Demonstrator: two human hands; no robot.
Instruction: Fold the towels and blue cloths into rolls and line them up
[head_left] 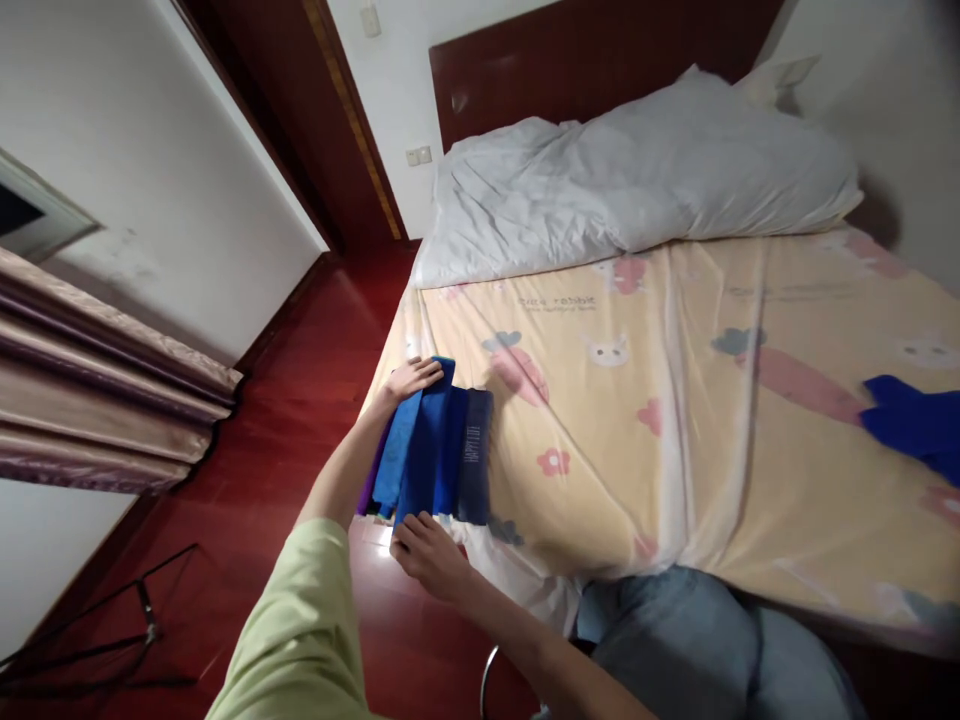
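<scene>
My left hand (415, 378) grips the far end of a long, narrow folded blue cloth (427, 440). At the near end of the same cloth, my right hand (429, 553) has its fingers curled round the edge. The strip lies over a row of other folded cloths at the bed's left edge. A lighter blue cloth (389, 470) and a sliver of a purple cloth (367, 490) show to its left. On its right are another blue cloth (451, 450) and a dark grey-blue folded cloth (474, 480) with pale lettering.
A crumpled blue garment (911, 415) lies on the right of the bed, on a yellow sheet (600, 440) with carrot and rabbit prints. A white quilt (622, 190) is bunched near the headboard (525, 70). A black metal stand (146, 610) stands on the red floor (300, 390).
</scene>
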